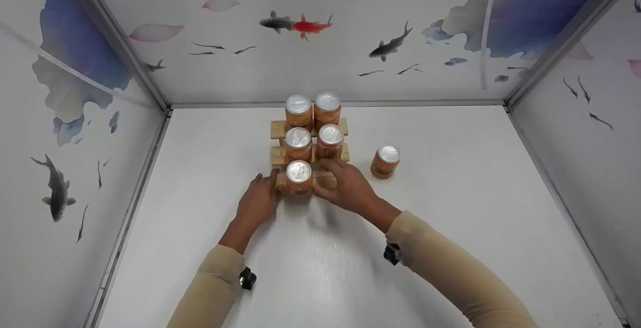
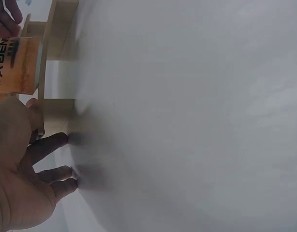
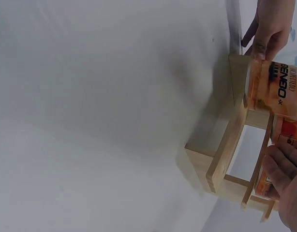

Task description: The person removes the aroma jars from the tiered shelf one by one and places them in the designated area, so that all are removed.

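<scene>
A stepped wooden rack holds several orange cans with silver tops. A front can stands upright on its lowest step. My left hand is at that step's left end, thumb and a finger gripping the board; its other fingertips reach down to the white tabletop. Beside the front can, my right hand has its thumb near the can's side and its fingers stretched toward the middle-row right can. In the right wrist view, the right fingers lie alongside the upper cans, gripping nothing.
One more orange can stands upright on the white table, right of the rack. Two back-row cans stand close to the rear wall. Walls with painted fish enclose the table at the back and both sides.
</scene>
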`<state>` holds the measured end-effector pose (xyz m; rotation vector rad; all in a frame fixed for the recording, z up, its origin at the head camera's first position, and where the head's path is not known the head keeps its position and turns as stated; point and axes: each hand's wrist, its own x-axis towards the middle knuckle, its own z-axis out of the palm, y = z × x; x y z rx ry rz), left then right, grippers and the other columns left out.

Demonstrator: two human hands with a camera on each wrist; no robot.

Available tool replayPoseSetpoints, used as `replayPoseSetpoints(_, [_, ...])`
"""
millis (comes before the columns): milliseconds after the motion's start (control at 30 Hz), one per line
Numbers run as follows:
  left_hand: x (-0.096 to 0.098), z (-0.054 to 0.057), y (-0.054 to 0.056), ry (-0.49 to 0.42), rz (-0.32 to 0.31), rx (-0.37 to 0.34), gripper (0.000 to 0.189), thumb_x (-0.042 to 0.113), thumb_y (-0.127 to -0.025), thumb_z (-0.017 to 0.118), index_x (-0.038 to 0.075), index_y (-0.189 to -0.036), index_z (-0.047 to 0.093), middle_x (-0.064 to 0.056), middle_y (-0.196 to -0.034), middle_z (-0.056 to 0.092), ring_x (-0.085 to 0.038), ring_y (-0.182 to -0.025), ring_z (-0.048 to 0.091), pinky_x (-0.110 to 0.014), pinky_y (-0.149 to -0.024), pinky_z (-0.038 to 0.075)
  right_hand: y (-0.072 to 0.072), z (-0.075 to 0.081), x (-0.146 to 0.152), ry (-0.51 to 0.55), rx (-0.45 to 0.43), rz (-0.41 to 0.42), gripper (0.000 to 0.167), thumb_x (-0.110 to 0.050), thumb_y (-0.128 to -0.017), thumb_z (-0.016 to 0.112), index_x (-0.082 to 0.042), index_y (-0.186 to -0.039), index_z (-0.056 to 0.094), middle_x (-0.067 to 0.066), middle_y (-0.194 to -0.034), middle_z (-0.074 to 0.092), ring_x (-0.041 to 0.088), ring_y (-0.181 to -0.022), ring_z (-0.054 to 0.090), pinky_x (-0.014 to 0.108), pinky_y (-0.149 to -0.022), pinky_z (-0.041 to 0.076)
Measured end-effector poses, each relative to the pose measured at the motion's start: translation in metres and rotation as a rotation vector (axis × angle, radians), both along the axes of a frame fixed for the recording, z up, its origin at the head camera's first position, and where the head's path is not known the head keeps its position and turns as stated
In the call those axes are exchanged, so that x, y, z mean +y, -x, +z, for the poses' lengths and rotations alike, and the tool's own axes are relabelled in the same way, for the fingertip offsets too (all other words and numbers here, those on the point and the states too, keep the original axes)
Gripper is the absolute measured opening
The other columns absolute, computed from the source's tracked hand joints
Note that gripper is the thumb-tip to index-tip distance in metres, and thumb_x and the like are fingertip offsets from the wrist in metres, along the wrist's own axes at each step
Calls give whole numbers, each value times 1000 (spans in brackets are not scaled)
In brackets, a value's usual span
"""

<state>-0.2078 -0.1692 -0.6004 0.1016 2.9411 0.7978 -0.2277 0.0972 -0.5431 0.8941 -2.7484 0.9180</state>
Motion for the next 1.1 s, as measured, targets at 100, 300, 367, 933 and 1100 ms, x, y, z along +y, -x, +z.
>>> replayPoseSetpoints(100, [2,1,1,-5,-3,8,53,20,-116,55,6,-166,48,-22,-155,66,-50,-157,49,-62,-127,44,-1,0,-5,2,2,-2,62,-37,-98,87,-3,-145,65,16,-139,74,36,-121,76,54,-98,64])
replayPoseSetpoints(300, [0,3,0,-19,-10,30,53,28,-117,54,3,-164,50,-24,-151,68,-52,-154,51,-62,-126,45,0,1,-15,9,-9,8,67,-39,-98,88,-1,-147,63,20,-138,73,38,-125,74,56,-103,63])
replayPoseSetpoints(367, [0,4,-1,-23,-15,38,55,32,-118,54,2,-164,51,-25,-149,69,-53,-153,51,-62,-125,46,1,0,-18,18,-6,12,69,-41,-97,88,0,-146,62,21,-137,73,38,-126,73,56,-105,62])
replayPoseSetpoints(933, [-2,4,2,-1,-34,-12,59,38,-119,51,7,-168,47,-22,-155,66,-51,-157,48,-63,-127,44,-3,5,-43,-6,-107,-58,78,-53,-92,90,-3,-145,60,17,-135,75,33,-124,75,52,-105,62])
replayPoseSetpoints(1100, [-3,4,2,10,-40,10,58,38,-117,54,7,-166,50,-22,-153,68,-52,-154,52,-63,-124,46,-2,5,-45,-4,-90,-50,71,-46,-94,90,-2,-141,62,17,-130,77,33,-119,76,52,-102,63])
